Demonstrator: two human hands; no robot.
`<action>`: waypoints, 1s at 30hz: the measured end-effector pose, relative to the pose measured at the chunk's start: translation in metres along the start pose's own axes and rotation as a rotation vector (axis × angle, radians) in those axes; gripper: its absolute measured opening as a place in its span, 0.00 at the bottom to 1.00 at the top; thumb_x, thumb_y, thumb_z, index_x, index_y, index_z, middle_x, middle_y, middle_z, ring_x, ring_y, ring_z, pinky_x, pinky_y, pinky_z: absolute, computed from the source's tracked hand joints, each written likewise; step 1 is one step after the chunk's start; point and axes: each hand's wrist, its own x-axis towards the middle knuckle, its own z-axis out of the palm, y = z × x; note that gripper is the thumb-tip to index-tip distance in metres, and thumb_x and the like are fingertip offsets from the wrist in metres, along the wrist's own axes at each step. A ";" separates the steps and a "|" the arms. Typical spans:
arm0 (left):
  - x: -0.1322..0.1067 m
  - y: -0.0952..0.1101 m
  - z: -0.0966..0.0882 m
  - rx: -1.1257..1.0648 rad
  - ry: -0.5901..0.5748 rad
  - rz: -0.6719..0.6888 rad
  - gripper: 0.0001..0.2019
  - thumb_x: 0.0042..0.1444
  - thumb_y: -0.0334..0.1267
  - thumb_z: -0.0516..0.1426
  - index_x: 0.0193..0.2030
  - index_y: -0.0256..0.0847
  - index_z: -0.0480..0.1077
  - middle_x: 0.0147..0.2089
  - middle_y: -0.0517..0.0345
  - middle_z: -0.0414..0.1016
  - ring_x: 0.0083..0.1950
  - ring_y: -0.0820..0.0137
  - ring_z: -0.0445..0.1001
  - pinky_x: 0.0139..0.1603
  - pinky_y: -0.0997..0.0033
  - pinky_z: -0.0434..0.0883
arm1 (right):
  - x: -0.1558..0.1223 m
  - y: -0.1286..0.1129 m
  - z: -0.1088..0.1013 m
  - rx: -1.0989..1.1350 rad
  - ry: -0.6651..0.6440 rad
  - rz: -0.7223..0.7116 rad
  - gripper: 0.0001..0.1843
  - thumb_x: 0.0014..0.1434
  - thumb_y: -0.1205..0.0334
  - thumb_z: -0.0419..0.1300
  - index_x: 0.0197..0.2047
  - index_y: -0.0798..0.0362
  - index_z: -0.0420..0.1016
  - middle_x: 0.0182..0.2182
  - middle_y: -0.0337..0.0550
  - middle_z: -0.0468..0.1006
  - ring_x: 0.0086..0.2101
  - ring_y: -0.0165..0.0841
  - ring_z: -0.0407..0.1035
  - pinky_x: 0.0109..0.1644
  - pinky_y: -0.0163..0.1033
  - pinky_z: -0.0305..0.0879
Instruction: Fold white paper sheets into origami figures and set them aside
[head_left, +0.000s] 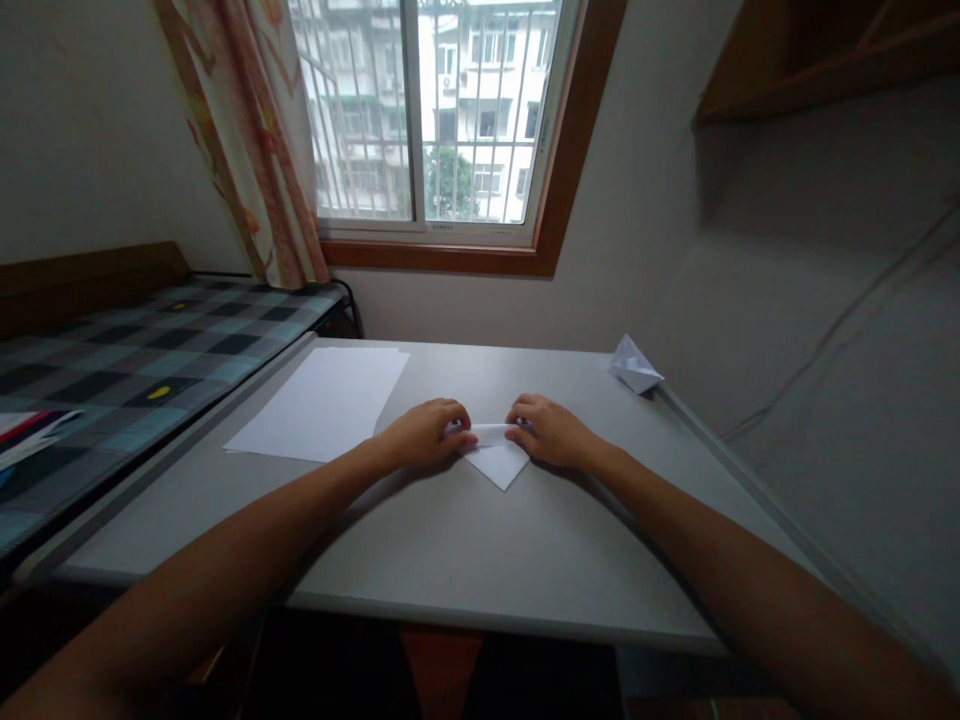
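Observation:
A small folded white paper [498,460] lies on the grey table [465,550], its point aimed toward me. My left hand [424,433] grips the paper's left end with curled fingers. My right hand [547,430] pinches the right end the same way. Between the two hands a narrow folded strip of the paper shows. Both forearms reach in from the bottom of the view.
Flat white sheets [322,402] lie on the table to the left. A finished folded paper shape [634,365] sits at the far right corner by the wall. A bed with a checked cover [135,350] stands on the left, a barred window [427,110] behind.

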 end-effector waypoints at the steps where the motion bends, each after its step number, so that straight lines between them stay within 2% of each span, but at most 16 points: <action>1: 0.000 0.000 0.001 0.022 0.017 -0.050 0.12 0.58 0.43 0.55 0.43 0.40 0.72 0.41 0.52 0.75 0.42 0.65 0.72 0.45 0.65 0.68 | -0.001 -0.001 -0.001 -0.005 -0.002 0.006 0.08 0.59 0.61 0.57 0.38 0.55 0.75 0.38 0.48 0.74 0.38 0.35 0.67 0.43 0.39 0.61; 3: 0.002 0.001 0.003 0.070 0.027 -0.091 0.13 0.57 0.42 0.55 0.45 0.40 0.72 0.41 0.51 0.75 0.42 0.64 0.71 0.45 0.64 0.67 | -0.002 -0.004 -0.003 -0.017 -0.006 0.016 0.08 0.59 0.61 0.56 0.38 0.55 0.74 0.38 0.48 0.74 0.38 0.35 0.67 0.42 0.38 0.61; 6: 0.003 0.003 0.002 0.106 0.013 -0.087 0.11 0.57 0.42 0.54 0.41 0.40 0.73 0.40 0.51 0.74 0.42 0.64 0.71 0.44 0.64 0.67 | -0.003 -0.007 -0.007 -0.036 -0.004 0.032 0.08 0.59 0.60 0.56 0.40 0.55 0.72 0.38 0.48 0.75 0.36 0.35 0.68 0.40 0.37 0.60; 11: 0.006 0.004 -0.004 0.079 0.021 -0.150 0.11 0.55 0.44 0.55 0.39 0.39 0.71 0.37 0.52 0.74 0.38 0.65 0.71 0.39 0.67 0.67 | -0.005 -0.010 -0.015 -0.061 -0.010 0.079 0.09 0.61 0.58 0.54 0.41 0.52 0.70 0.34 0.45 0.77 0.31 0.34 0.68 0.33 0.36 0.56; 16: 0.007 0.001 -0.011 -0.045 0.017 -0.185 0.14 0.56 0.45 0.54 0.43 0.39 0.72 0.39 0.52 0.76 0.37 0.67 0.72 0.37 0.69 0.66 | -0.006 -0.008 -0.023 -0.068 0.006 0.103 0.11 0.61 0.56 0.54 0.42 0.52 0.70 0.33 0.45 0.77 0.29 0.33 0.68 0.31 0.36 0.55; 20: 0.008 -0.001 -0.013 -0.220 -0.027 -0.208 0.13 0.55 0.43 0.55 0.41 0.38 0.73 0.33 0.55 0.76 0.31 0.71 0.72 0.33 0.72 0.66 | -0.007 -0.008 -0.031 -0.044 0.037 0.093 0.14 0.59 0.58 0.55 0.47 0.52 0.69 0.35 0.45 0.78 0.31 0.33 0.69 0.33 0.36 0.57; 24: 0.008 0.008 -0.013 -0.304 0.103 -0.168 0.10 0.54 0.40 0.57 0.39 0.36 0.72 0.30 0.57 0.76 0.30 0.73 0.71 0.32 0.74 0.66 | -0.009 -0.014 -0.038 -0.043 0.042 0.059 0.18 0.58 0.60 0.55 0.52 0.52 0.69 0.39 0.45 0.78 0.34 0.34 0.70 0.36 0.36 0.59; 27: 0.009 0.020 -0.014 -0.320 0.171 -0.133 0.09 0.54 0.39 0.57 0.39 0.36 0.72 0.30 0.57 0.77 0.29 0.74 0.72 0.33 0.74 0.67 | -0.008 -0.023 -0.042 -0.029 0.054 0.019 0.16 0.60 0.55 0.54 0.48 0.52 0.73 0.42 0.47 0.78 0.38 0.36 0.71 0.40 0.37 0.61; 30: 0.009 0.029 -0.015 -0.348 0.214 -0.092 0.09 0.55 0.39 0.57 0.39 0.36 0.72 0.33 0.55 0.78 0.32 0.73 0.74 0.35 0.74 0.69 | -0.005 -0.032 -0.044 0.011 0.038 -0.004 0.16 0.62 0.53 0.52 0.45 0.51 0.75 0.41 0.46 0.79 0.39 0.36 0.72 0.41 0.37 0.61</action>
